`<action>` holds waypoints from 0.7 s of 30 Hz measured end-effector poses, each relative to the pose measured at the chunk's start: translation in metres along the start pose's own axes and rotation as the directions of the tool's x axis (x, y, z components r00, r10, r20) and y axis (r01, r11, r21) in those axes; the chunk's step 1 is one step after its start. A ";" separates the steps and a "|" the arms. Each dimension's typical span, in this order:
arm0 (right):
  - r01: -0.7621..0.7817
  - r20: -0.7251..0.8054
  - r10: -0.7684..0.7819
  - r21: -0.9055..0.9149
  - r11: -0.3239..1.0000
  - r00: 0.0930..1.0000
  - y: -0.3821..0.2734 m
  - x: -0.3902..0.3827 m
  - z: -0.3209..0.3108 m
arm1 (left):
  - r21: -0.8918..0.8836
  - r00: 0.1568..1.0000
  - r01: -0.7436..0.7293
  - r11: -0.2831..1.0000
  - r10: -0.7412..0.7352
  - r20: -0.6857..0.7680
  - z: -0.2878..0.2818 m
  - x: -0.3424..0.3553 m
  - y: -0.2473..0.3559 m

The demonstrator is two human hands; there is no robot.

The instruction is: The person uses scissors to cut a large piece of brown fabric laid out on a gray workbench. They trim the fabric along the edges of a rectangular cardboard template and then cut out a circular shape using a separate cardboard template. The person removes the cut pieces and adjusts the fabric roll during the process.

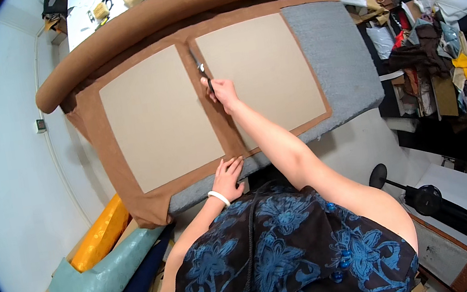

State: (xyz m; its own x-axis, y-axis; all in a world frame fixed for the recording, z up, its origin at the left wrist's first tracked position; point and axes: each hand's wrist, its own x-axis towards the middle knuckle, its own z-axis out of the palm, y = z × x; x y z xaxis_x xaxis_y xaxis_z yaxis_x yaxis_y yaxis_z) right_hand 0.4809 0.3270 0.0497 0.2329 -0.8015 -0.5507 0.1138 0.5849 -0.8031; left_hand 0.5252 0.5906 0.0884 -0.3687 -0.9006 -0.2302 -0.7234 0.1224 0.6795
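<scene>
1. Upholstered panel (331,54): a large padded bench-like piece lies flat before the person, with a grey textile base and a rolled brown bolster (184,6) along its far edge. It appears bulky and heavy; it is best left in place and worked on where it lies.
2. Brown fabric (132,190): it is spread over the panel and hangs off the near left corner. It appears soft, limp and prone to creeping; it is best held by pressing it flat near the cut line.
3. Two beige board panels (161,117) (262,76): they lie side by side on the fabric with a narrow brown strip between them. They appear stiff, light and flat.
4. Left hand (227,178): open, fingers spread, palm down, it touches the fabric at the near edge, just beside the strip. It grips nothing.
5. Right hand (223,92): closed around the handles of the scissors (200,68), arm extended over the strip.
6. Scissors: small, rigid, sharp; the blades point away along the strip between the boards. Whether the blades are parted cannot be told.
</scene>
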 end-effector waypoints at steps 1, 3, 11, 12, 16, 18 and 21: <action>-0.019 0.033 0.021 -0.056 0.998 0.999 0.001 -0.008 -0.013 | -0.052 0.999 0.009 0.999 -0.011 -0.043 0.000 0.001 0.001; -0.020 0.087 0.041 -0.225 0.974 0.995 -0.009 -0.029 -0.048 | -0.124 0.982 0.040 0.991 -0.062 -0.180 0.005 0.002 0.001; 0.144 0.226 -0.020 -0.546 0.825 0.974 -0.156 -0.030 -0.282 | -0.064 0.792 0.151 0.986 -0.159 -0.590 -0.017 0.112 0.071; 0.164 0.223 -0.027 -0.623 0.765 0.974 -0.180 -0.014 -0.314 | -0.053 0.779 0.159 0.986 -0.159 -0.607 -0.012 0.138 0.082; 0.198 0.203 -0.060 -0.779 0.594 0.977 -0.253 0.065 -0.418 | -0.049 0.739 0.269 0.962 -0.239 -0.630 0.030 0.268 0.104; 0.111 0.215 0.089 -0.765 0.635 0.973 -0.292 0.086 -0.426 | 0.014 0.721 0.381 0.924 -0.287 -0.631 0.042 0.320 0.106; 0.084 0.255 0.164 -0.742 0.665 0.953 -0.313 0.134 -0.456 | 0.084 0.715 0.482 0.872 -0.336 -0.614 0.050 0.378 0.103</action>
State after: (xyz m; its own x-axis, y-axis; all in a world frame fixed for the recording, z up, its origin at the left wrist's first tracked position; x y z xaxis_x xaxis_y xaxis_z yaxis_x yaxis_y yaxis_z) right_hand 0.0359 -0.0206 0.1238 0.4866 -0.6362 -0.5987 -0.6214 0.2296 -0.7491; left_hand 0.2826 0.2833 0.0364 0.3376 -0.9406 0.0347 -0.8579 -0.2923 0.4226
